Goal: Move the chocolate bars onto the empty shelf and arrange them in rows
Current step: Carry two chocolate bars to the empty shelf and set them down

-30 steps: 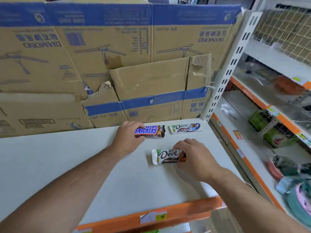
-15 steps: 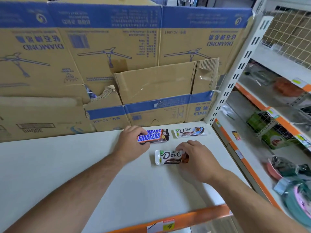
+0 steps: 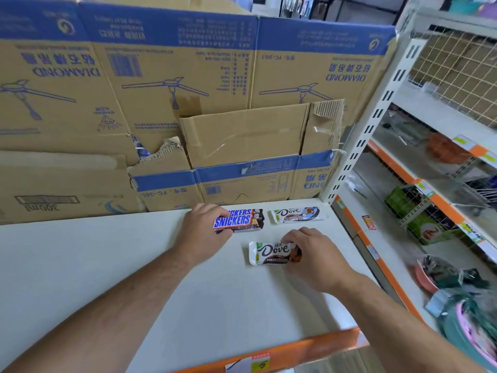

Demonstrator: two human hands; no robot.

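On the white shelf lie three kinds of bars near the back right corner. My left hand grips the left end of two stacked Snickers bars at the back of the shelf. To their right lies a white Dove bar, touched by neither hand. In front of them a second Dove bar lies flat, and my right hand pinches its right end with curled fingers.
Flattened cardboard boxes stand along the shelf's back. A white slotted upright marks the right corner. The shelf's front edge is an orange strip with a price tag. Neighbouring shelves to the right hold mixed goods.
Both hands stay on their bars with only slight shifts; the near Dove bar has slid a little towards the back. The camera has tilted, so the scene sits lower in view.
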